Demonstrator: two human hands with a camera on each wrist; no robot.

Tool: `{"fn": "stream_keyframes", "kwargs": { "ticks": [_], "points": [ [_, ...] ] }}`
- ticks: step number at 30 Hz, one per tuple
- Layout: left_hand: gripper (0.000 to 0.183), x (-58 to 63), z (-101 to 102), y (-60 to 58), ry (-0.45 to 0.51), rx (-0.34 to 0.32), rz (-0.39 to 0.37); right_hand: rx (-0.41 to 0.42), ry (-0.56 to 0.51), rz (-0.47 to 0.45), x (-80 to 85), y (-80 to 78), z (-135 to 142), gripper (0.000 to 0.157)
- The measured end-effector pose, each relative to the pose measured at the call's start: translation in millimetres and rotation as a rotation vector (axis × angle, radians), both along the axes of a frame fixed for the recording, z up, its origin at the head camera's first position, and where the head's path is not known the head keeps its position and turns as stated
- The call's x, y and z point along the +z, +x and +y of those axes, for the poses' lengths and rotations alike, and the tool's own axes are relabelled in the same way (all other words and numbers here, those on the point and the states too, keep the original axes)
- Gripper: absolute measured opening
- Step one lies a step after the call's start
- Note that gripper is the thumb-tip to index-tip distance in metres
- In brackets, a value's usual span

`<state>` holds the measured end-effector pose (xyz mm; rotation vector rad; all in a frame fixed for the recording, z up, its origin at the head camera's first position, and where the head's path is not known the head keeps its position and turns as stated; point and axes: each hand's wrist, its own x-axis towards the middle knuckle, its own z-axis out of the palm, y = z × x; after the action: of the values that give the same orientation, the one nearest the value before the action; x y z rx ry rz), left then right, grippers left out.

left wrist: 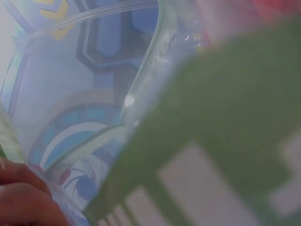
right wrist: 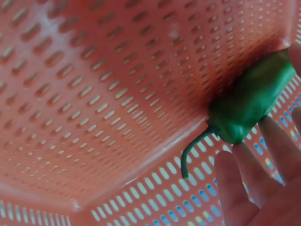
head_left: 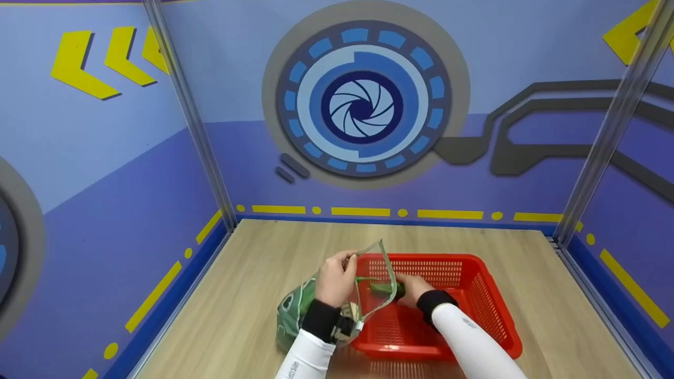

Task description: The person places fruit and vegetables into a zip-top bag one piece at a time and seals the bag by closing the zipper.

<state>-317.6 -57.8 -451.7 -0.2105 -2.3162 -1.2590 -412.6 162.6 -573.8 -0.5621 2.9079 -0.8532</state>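
My left hand [head_left: 336, 279] pinches the rim of a clear plastic zip bag [head_left: 390, 266] with green print, its mouth spread open over the red basket's left side. The bag's green printed body [head_left: 288, 321] hangs to the left. Close up, the left wrist view has the fingers [left wrist: 23, 195] at the bag's clear edge. My right hand [head_left: 413, 290] holds a green pepper [right wrist: 258, 94] just by the bag mouth, and in the head view the pepper overlaps the bag's rim. Its curved stem points away from the fingers [right wrist: 254, 172], which lie along its underside.
A red perforated basket [head_left: 497, 310] stands on the wooden table [head_left: 253, 263], under both forearms. Patterned blue and purple wall panels [head_left: 237, 163] enclose the table at the back and sides, with metal posts [head_left: 192, 116] at the corners.
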Motion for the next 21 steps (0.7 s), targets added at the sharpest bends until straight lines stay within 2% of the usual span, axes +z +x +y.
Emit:
{"fn": "stream_keyframes", "kwargs": {
  "ticks": [6,9,12,15,17,21],
  "points": [
    [0.02,0.1,0,1.5,0.003,-0.012,0.005,-0.025,0.111,0.098,-8.0,-3.4,-6,0.041],
    [0.02,-0.5,0,2.0,0.002,-0.016,0.005,-0.023,0.164,0.111,-12.1,-3.8,-7,0.032],
    [0.02,-1.0,0,1.8,-0.005,-0.01,0.011,-0.008,0.15,0.065,-14.3,-1.9,-7,0.032],
    [0.02,-1.1,0,1.5,-0.009,-0.006,0.02,0.003,0.109,-0.003,-12.0,1.5,-4,0.043],
    [0.021,-0.8,0,1.7,-0.009,-0.009,0.018,-0.015,0.099,-0.047,-9.4,4.0,0,0.05],
    [0.021,0.5,-1,2.7,-0.013,-0.018,0.007,-0.09,0.078,-0.097,-5.7,6.2,10,0.047]
  ]
}}
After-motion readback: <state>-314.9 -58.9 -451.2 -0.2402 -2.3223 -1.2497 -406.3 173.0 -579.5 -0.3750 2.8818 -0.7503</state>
